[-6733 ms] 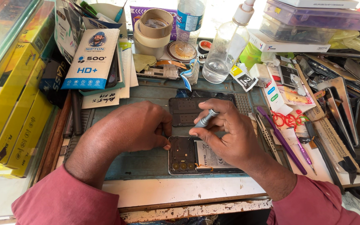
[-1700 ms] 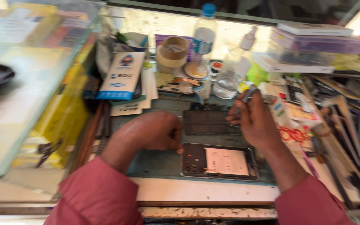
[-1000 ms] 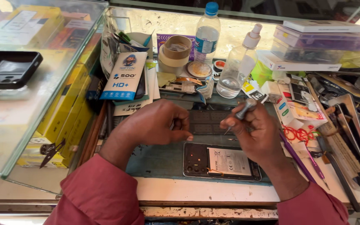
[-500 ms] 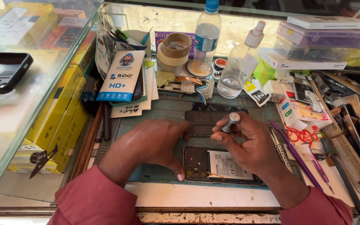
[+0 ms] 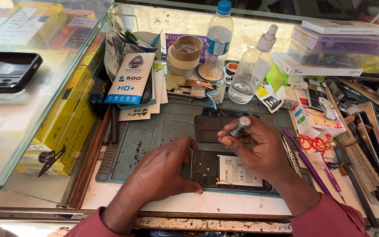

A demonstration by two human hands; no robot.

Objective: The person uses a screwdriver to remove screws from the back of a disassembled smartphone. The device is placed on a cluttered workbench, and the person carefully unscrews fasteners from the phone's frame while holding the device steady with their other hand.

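- The left hand [image 5: 165,173] lies flat on the mat, fingers spread, thumb and forefinger bracing the left end of the opened phone [image 5: 229,171] so it cannot slide.
- The phone rests back-off on the grey work mat [image 5: 154,127], battery and board exposed.
- The right hand [image 5: 259,147] hovers over it, fingers pinched narrow on a small metal screwdriver [image 5: 241,126], tilted for fine work.
- Farther back stand tape rolls [image 5: 185,52] and a water bottle [image 5: 219,33].

Left hand [image 5: 165,173] steadying opened phone [image 5: 229,171], right hand [image 5: 259,147] gripping screwdriver [image 5: 240,126] (upright)
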